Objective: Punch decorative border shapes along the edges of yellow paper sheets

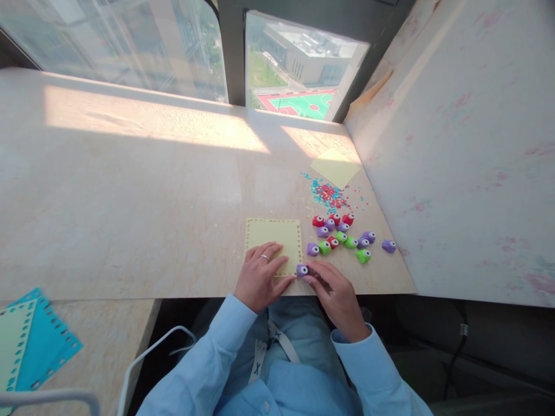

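A pale yellow sheet of paper (273, 234) lies on the ledge, with small punched holes along its edges. My left hand (264, 274) rests over its lower part, fingers spread and pressing it flat; a ring shows on one finger. At the sheet's lower right corner sits a purple craft punch (302, 270) with a round white and black top. The fingers of my right hand (333, 292) grip this punch from the right side. Several more small punches in red (318, 221), green (363, 256) and purple (313, 249) stand to the right of the sheet.
Behind the punches is a scatter of red and blue paper bits (329, 195), beside another yellow sheet (336, 166). Punched blue (52, 341) and pale green sheets (17, 341) lie at lower left. A floral-papered wall (459, 150) bounds the right; windows (303, 63) the back. A white cable (147, 349) loops near the ledge.
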A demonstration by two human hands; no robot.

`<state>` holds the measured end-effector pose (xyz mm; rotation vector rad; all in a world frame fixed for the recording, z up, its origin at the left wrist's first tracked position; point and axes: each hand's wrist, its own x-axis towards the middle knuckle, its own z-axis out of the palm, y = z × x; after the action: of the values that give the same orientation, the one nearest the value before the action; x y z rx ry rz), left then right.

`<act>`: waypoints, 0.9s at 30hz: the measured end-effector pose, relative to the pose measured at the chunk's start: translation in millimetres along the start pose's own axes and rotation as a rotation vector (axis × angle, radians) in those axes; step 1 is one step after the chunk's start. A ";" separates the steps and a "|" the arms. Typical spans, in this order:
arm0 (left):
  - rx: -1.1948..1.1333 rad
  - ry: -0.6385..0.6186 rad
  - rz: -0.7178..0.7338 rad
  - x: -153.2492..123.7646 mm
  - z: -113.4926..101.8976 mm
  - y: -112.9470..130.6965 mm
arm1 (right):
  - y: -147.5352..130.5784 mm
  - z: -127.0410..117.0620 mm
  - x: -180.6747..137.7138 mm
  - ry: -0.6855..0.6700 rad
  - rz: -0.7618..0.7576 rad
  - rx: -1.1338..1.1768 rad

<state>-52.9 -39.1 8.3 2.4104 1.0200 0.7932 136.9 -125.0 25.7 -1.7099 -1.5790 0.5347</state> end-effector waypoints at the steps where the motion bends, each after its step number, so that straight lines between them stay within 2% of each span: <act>1: -0.003 -0.001 0.001 0.1 -0.1 0.0 | 0.0 -0.3 -1.1 0.004 0.009 0.001; 15: -0.012 -0.021 0.000 0.1 -1.3 -0.1 | 2.5 8.4 2.4 0.040 -0.012 -0.038; 27: -0.008 -0.021 -0.006 -0.2 -0.3 -0.2 | 0.5 1.9 -5.0 0.002 0.014 -0.037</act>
<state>-53.3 -39.1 8.4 2.4032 1.0135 0.7666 135.0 -129.4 23.3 -1.7498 -1.5859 0.5138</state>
